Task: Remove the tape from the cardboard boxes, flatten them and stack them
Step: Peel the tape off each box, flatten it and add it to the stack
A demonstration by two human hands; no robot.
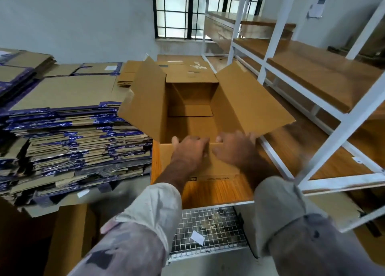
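Left hand (188, 150) and right hand (234, 149) grip the open box (191, 100) near flap at 6 o'clock; press evenly to collapse.

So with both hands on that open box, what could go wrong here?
The open box sits near the wooden shelf edge, so pressure from the left hand and right hand might tip it off. Its raised side flaps could also snag the white rack or nudge the flattened stack.
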